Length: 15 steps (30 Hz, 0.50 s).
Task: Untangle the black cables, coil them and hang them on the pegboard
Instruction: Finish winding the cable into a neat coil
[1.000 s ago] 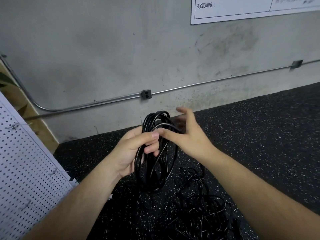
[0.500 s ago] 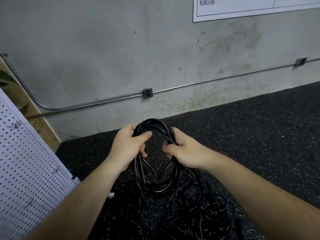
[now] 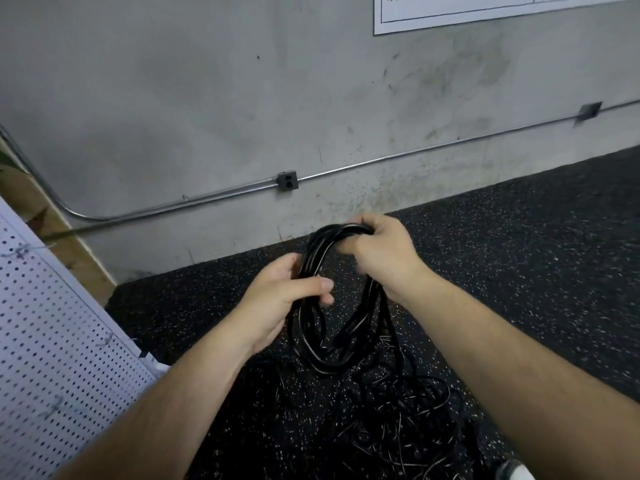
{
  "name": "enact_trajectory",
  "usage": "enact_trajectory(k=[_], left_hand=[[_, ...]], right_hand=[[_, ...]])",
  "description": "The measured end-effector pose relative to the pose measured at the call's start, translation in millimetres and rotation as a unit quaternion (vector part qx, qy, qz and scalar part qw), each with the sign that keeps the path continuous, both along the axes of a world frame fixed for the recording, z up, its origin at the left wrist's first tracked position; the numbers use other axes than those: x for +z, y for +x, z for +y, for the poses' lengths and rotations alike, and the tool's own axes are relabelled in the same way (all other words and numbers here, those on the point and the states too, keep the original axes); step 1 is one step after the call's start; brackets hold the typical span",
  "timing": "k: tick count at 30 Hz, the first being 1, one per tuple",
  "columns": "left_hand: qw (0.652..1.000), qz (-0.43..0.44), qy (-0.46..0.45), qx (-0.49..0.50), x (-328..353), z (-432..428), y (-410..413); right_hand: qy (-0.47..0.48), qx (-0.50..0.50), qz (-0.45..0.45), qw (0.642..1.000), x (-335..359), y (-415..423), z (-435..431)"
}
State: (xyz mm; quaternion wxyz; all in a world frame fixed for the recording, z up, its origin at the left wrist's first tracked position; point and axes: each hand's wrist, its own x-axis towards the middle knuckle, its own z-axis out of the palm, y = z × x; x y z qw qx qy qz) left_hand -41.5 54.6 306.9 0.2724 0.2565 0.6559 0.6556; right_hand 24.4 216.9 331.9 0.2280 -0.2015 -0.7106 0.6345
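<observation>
Hands number two: the left hand (image 3: 277,299) wraps fingers and thumb round one side of a single black cable coil (image 3: 308,327), and the right hand (image 3: 381,251) clenches its top. One loose tangle (image 3: 398,410) lies on the speckled floor (image 3: 519,254) just below. One white pegboard (image 3: 52,341) stands at the left edge, apart from the coil; floor runs wide to the right.

A gym or utility room, it seems: speckled black rubber floor (image 3: 519,271), bare concrete wall (image 3: 173,98), exposed metal conduit (image 3: 381,164) with outlet box (image 3: 287,181) - white pegboard (image 3: 52,341) at left.
</observation>
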Motion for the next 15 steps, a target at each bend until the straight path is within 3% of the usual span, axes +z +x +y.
enact_trajectory(k=[3,6,9,12,15], left_hand=[[0.988,-0.096,0.019,-0.116,-1,-2,8],[0.963,-0.174,0.042,-0.2,-7,-1,11],[0.964,-0.167,-0.002,-0.205,-11,1,20],[0.987,-0.088,-0.046,-0.127,-17,4,21],[0.975,0.129,-0.158,-0.087,-22,3,18]], right_hand=[[-0.15,-0.038,0.039,0.987,4,-1,12],[-0.184,-0.047,0.034,0.981,2,-1,15],[-0.207,-0.074,0.019,0.975,4,0,24],[-0.217,-0.098,0.007,0.971,8,4,40],[-0.209,-0.097,-0.009,0.973,7,8,45]])
